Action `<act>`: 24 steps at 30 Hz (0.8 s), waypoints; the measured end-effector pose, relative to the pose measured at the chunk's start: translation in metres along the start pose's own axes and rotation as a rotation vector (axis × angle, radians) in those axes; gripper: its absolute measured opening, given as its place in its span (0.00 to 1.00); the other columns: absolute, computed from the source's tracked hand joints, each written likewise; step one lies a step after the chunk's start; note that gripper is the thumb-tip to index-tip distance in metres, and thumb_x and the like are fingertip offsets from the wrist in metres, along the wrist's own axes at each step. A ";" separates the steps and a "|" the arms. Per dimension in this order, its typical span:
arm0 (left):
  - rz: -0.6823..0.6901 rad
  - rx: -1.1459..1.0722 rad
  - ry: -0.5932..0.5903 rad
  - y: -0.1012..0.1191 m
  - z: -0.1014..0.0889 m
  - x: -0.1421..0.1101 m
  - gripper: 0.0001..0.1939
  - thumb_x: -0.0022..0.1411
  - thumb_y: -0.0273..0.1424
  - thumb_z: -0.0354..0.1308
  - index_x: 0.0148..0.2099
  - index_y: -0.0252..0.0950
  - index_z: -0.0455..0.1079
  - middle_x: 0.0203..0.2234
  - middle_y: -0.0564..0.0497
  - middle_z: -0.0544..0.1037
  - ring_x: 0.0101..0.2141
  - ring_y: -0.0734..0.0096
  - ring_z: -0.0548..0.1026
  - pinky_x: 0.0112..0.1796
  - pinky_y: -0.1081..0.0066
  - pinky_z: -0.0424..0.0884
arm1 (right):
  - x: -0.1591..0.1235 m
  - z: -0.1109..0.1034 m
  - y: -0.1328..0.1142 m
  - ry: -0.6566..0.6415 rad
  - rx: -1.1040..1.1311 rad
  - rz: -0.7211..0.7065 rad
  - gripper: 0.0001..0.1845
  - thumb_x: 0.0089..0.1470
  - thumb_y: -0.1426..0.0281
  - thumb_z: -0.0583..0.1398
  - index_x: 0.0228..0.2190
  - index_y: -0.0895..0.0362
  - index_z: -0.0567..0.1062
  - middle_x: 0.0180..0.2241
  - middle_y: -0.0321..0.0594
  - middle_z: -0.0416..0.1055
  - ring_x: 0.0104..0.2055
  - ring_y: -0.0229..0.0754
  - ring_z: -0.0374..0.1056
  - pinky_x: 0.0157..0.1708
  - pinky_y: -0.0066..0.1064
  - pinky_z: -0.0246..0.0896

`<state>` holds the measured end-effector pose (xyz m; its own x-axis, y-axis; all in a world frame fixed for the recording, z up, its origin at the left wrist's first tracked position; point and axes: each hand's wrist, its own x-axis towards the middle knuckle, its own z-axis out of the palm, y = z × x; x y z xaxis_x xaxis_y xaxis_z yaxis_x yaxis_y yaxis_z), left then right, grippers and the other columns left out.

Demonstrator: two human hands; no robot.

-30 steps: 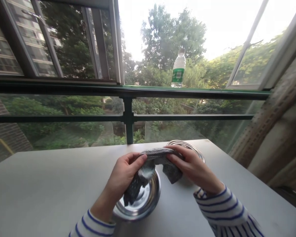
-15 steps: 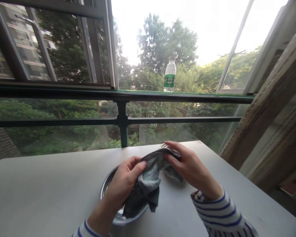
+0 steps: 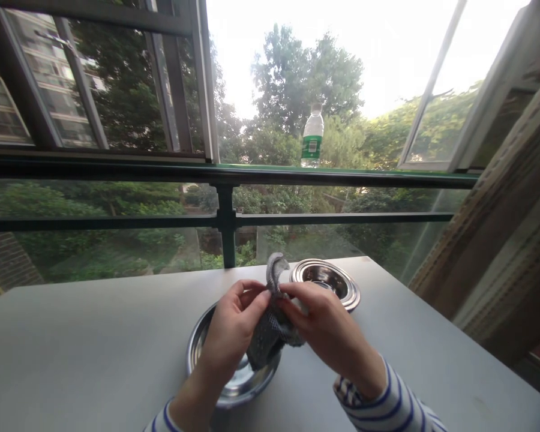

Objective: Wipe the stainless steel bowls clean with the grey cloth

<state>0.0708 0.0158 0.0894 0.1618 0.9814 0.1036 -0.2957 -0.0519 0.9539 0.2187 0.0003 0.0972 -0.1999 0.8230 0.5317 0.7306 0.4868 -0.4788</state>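
A grey patterned cloth (image 3: 265,341) hangs bunched between my two hands, its top end sticking up above the fingers. My left hand (image 3: 234,321) pinches it between thumb and fingers from the left. From the other side my right hand (image 3: 326,321) grips the same cloth, the fingertips of both hands close together. Below and behind my left hand stands a shiny metal basin (image 3: 247,393) on the table, partly hidden by that hand and the cloth. A second, smaller metal bowl (image 3: 348,288) with a wide rim sits beyond my right hand, partly covered by it.
The white table (image 3: 99,342) reaches to a dark green railing (image 3: 171,174) at an open window. A plastic bottle with a green label (image 3: 312,138) stands upright on the ledge there. A curtain (image 3: 486,252) hangs along the right side.
My right hand has moved left and down to meet my left hand. The cloth, spread between them before, is now gathered together. The smaller bowl behind it has come into sight.
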 end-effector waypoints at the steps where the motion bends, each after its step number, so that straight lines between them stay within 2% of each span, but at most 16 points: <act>1: 0.017 0.015 0.002 -0.001 -0.001 0.001 0.15 0.51 0.33 0.62 0.41 0.35 0.67 0.28 0.51 0.78 0.30 0.71 0.75 0.33 0.75 0.69 | 0.000 0.000 0.002 0.008 -0.001 -0.007 0.09 0.55 0.70 0.57 0.37 0.54 0.75 0.32 0.39 0.75 0.35 0.43 0.69 0.33 0.32 0.60; 4: 0.064 0.063 -0.005 -0.003 -0.007 0.003 0.23 0.54 0.31 0.59 0.53 0.38 0.62 0.32 0.52 0.78 0.32 0.71 0.75 0.36 0.73 0.69 | 0.001 -0.004 0.007 0.039 0.027 -0.009 0.08 0.55 0.70 0.56 0.35 0.54 0.76 0.32 0.39 0.75 0.35 0.43 0.69 0.34 0.32 0.61; 7: 0.099 0.159 0.023 0.002 -0.015 0.004 0.26 0.54 0.31 0.58 0.56 0.39 0.63 0.35 0.51 0.78 0.33 0.71 0.74 0.35 0.74 0.69 | 0.002 -0.013 0.012 0.087 0.113 0.023 0.08 0.54 0.69 0.57 0.34 0.53 0.76 0.35 0.39 0.75 0.37 0.43 0.69 0.37 0.33 0.62; 11: 0.119 0.346 0.114 0.015 -0.031 0.008 0.22 0.50 0.33 0.61 0.49 0.34 0.72 0.35 0.47 0.78 0.34 0.67 0.75 0.35 0.72 0.69 | 0.003 -0.032 0.023 0.181 0.278 0.138 0.07 0.52 0.68 0.58 0.35 0.55 0.74 0.33 0.40 0.75 0.36 0.42 0.71 0.37 0.33 0.65; 15: 0.260 0.584 0.293 0.026 -0.048 0.013 0.13 0.48 0.33 0.62 0.38 0.36 0.76 0.32 0.48 0.78 0.32 0.65 0.75 0.35 0.72 0.68 | 0.002 -0.051 0.038 0.254 0.366 0.223 0.24 0.49 0.65 0.59 0.49 0.56 0.67 0.32 0.40 0.74 0.33 0.41 0.71 0.34 0.33 0.67; 16: 0.291 0.640 0.329 0.028 -0.052 0.014 0.10 0.48 0.33 0.61 0.35 0.37 0.76 0.31 0.48 0.78 0.31 0.65 0.74 0.35 0.71 0.68 | 0.002 -0.055 0.043 0.251 0.354 0.236 0.26 0.48 0.65 0.59 0.50 0.56 0.67 0.33 0.40 0.74 0.33 0.41 0.71 0.34 0.34 0.67; 18: 0.322 0.698 0.374 0.030 -0.057 0.016 0.08 0.47 0.33 0.61 0.32 0.37 0.76 0.31 0.48 0.77 0.32 0.64 0.74 0.35 0.71 0.68 | 0.000 -0.061 0.053 0.224 0.303 0.261 0.21 0.48 0.64 0.60 0.45 0.56 0.72 0.33 0.41 0.75 0.34 0.43 0.71 0.35 0.35 0.67; 21: 0.274 0.583 0.364 0.032 -0.063 0.018 0.10 0.46 0.35 0.63 0.31 0.36 0.74 0.33 0.48 0.76 0.36 0.62 0.74 0.38 0.71 0.67 | -0.001 -0.067 0.064 0.163 0.205 0.276 0.13 0.49 0.63 0.59 0.36 0.56 0.76 0.32 0.43 0.75 0.34 0.44 0.70 0.34 0.35 0.67; 24: 0.195 0.383 0.308 0.033 -0.065 0.020 0.13 0.46 0.38 0.63 0.33 0.34 0.71 0.28 0.49 0.77 0.33 0.64 0.74 0.34 0.72 0.68 | -0.001 -0.069 0.069 0.153 0.149 0.230 0.11 0.50 0.62 0.59 0.31 0.55 0.75 0.38 0.44 0.73 0.40 0.46 0.69 0.38 0.36 0.65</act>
<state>0.0033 0.0457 0.1045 -0.1631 0.9526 0.2568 0.0815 -0.2464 0.9657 0.3143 0.0128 0.1120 0.0688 0.8683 0.4912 0.6396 0.3395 -0.6897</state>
